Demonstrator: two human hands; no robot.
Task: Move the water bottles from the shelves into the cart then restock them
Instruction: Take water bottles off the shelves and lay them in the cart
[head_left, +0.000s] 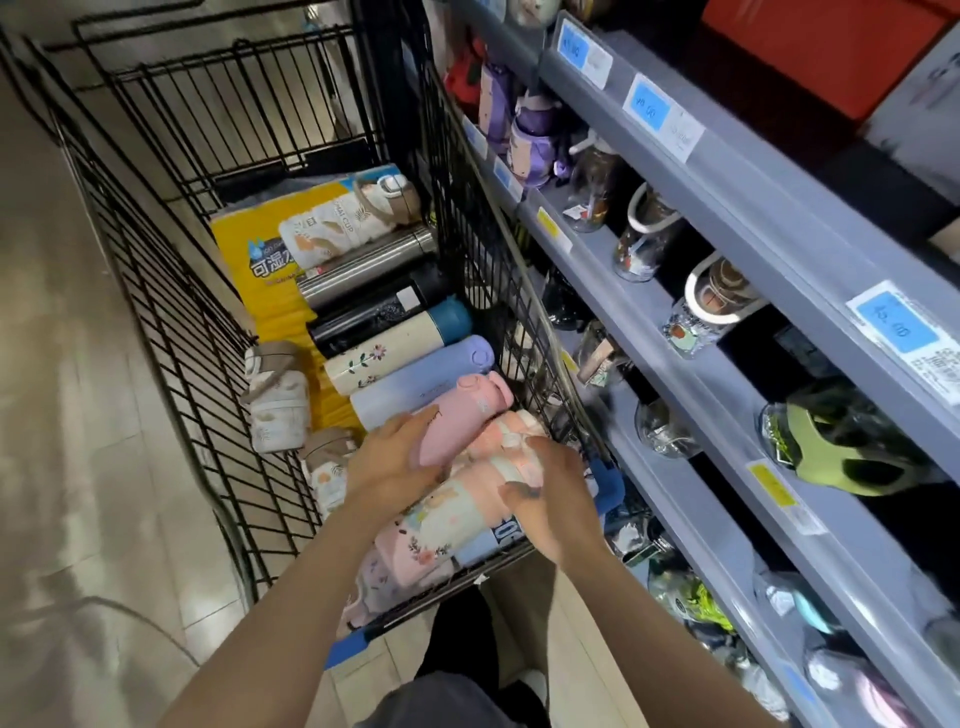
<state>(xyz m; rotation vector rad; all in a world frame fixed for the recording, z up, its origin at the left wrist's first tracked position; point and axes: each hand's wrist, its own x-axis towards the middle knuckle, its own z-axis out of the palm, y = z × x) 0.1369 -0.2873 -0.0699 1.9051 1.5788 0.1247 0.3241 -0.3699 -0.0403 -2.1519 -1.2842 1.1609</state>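
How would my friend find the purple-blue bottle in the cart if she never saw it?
Look in the black wire cart beside the grey shelves, where bottles lie side by side in a row. The lavender bottle lies between the cream flowered bottle with a blue cap and the pink bottle. It alone is plain pale purple-blue all over.
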